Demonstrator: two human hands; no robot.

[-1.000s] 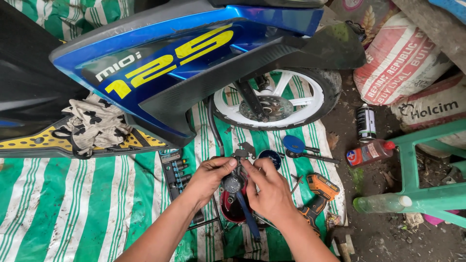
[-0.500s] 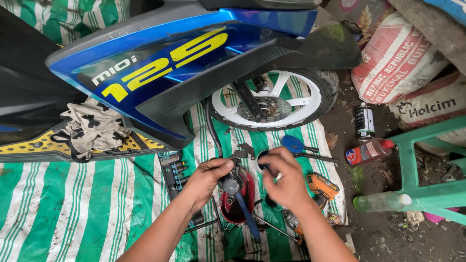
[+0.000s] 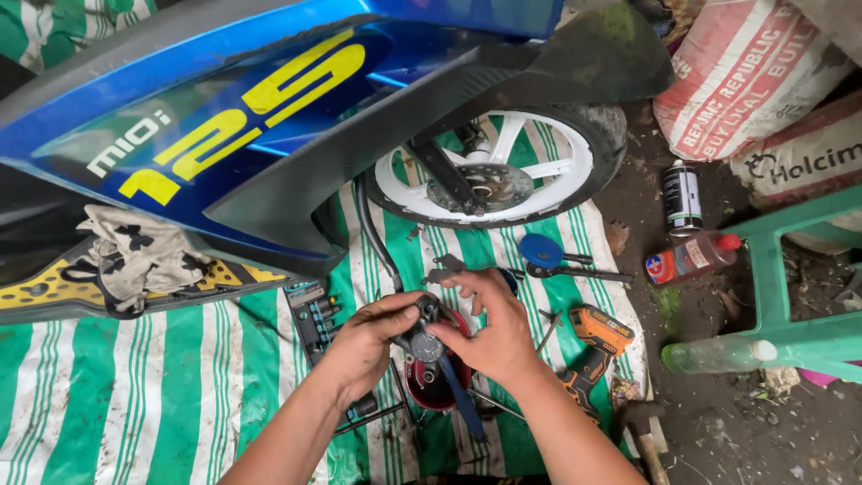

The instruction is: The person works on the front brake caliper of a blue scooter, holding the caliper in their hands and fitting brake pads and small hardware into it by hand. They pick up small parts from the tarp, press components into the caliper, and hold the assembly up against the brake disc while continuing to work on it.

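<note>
Both of my hands hold a small dark metal engine part [image 3: 424,339] above a red bowl [image 3: 435,384] on the green-and-white striped tarp [image 3: 135,404]. My left hand [image 3: 366,343] grips the part from the left. My right hand [image 3: 489,328] closes over it from the right, with fingers curled across the top. A blue-handled tool [image 3: 463,404] lies under the hands, pointing toward me. Most of the part is hidden by my fingers.
A blue scooter [image 3: 224,135] with a white rear wheel [image 3: 489,184] fills the top. A bit set [image 3: 314,319] lies to the left, an orange drill [image 3: 594,346] to the right. A spray can [image 3: 682,198], a red bottle [image 3: 691,259], a green stool [image 3: 781,296] and cement sacks [image 3: 745,76] stand on the right.
My right hand lifted off to the right half a second ago and has come back onto the part. The left hand has kept its grip. The view has shifted slightly.
</note>
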